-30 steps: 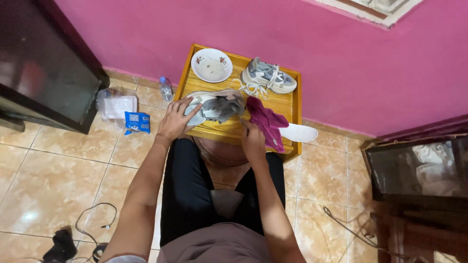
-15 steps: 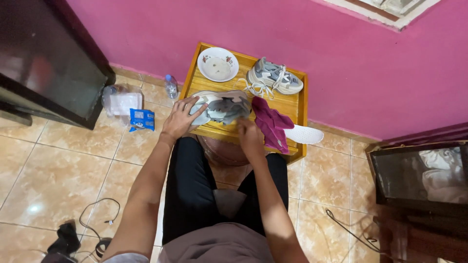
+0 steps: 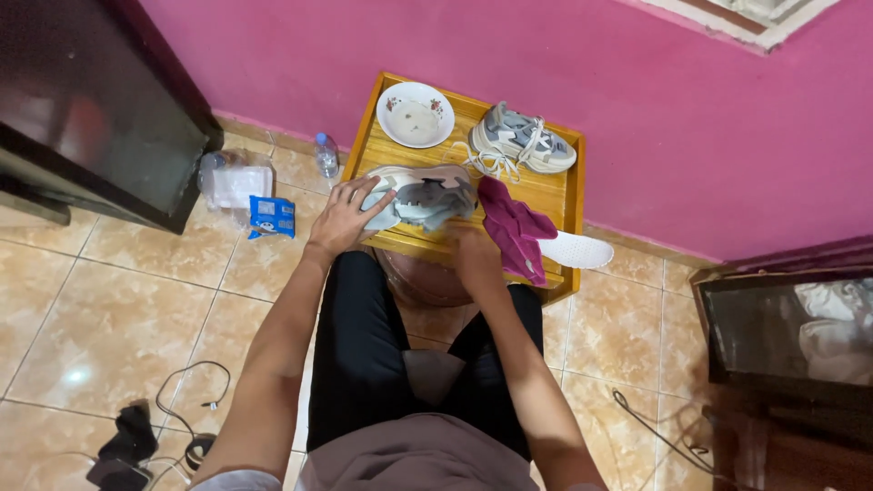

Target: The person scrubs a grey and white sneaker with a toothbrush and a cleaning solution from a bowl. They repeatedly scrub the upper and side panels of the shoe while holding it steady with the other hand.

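Pink wall and tan tiled floor framed a low wooden table [image 3: 555, 195] where a seated person worked on a shoe [image 3: 420, 195], seen from overhead.

L to R: dark cabinet [image 3: 91, 100] at far left; cables [image 3: 195, 400] on the tiles below it; a clear plastic bag [image 3: 232, 182], a blue packet [image 3: 271, 216] and a small water bottle [image 3: 326, 155] just beside the table's left edge. On the table sat a white bowl [image 3: 416, 114] w/ floral rim at the back, the grey-and-cream shoe along the front edge, a second shoe [image 3: 523, 141] w/ loose laces behind it, and a magenta cloth [image 3: 511, 223] draped at front right. A white insole [image 3: 577, 250] poked out past the table's right side.

Left hand [image 3: 344, 218] lay fingers spread, pressed flat over the shoe's left end. Right hand [image 3: 475, 250] sat at the shoe's right end, near the cloth; its grip couldn't be told, fingers blurred.

Judged by its looks, the shoe seemed light, w/ a soft mesh upper that would give under pressure and a stiffer, thick sole. Firmest hold likely at the sole's edges or heel, not the upper.
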